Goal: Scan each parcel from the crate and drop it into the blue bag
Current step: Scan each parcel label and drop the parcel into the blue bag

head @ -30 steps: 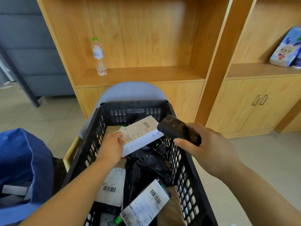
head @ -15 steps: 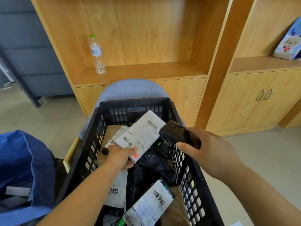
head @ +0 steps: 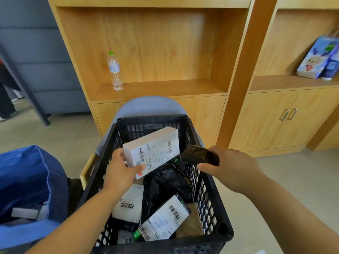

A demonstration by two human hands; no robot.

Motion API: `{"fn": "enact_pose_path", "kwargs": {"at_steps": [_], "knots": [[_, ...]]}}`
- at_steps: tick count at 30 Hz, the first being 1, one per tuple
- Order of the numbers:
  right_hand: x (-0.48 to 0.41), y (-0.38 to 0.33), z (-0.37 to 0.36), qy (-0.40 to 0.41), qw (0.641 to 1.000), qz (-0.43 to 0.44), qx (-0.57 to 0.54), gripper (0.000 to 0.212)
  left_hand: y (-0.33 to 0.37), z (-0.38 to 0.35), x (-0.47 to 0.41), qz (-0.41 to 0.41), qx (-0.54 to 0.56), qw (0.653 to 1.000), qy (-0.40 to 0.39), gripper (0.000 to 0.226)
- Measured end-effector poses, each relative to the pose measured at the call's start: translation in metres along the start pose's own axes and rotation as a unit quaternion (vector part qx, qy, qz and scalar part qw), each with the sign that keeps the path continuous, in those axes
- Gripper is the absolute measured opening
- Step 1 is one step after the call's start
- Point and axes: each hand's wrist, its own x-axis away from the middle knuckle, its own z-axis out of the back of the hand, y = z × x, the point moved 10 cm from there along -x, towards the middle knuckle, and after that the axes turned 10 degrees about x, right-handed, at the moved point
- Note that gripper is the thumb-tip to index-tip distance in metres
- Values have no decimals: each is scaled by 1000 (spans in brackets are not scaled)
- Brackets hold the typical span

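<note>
- Since the earlier frames, the white parcel (head: 152, 151) has been lifted higher above the crate (head: 205, 187) and turned, so its plain side shows next to its barcode label.
- The left hand (head: 119, 173) grips the parcel's near end, thumb across the label.
- The right hand (head: 233, 169) is wrapped round a black scanner (head: 199, 154), whose nose sits just beside the parcel's right edge.
- More labelled parcels (head: 165, 219) lie in the crate beneath, among black plastic.
- The blue bag (head: 27, 180) stands open to the crate's left.
- A water bottle (head: 114, 70) stands on the shelf behind.
</note>
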Motion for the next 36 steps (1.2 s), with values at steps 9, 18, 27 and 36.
{"fn": "enact_pose_path", "kwargs": {"at_steps": [9, 18, 27, 36], "knots": [[25, -9, 9, 5, 1000, 15, 0, 46, 8, 42, 27, -43, 15, 998, 44, 68], [37, -22, 12, 25, 999, 31, -16, 53, 2, 71, 38, -50, 26, 996, 67, 67], [31, -82, 12, 58, 993, 85, -54, 67, -48, 152, 50, -1, 119, 982, 145, 63], [18, -196, -4, 42, 983, 167, -63, 79, -109, 300, 75, 76, 84, 933, 341, 63]]}}
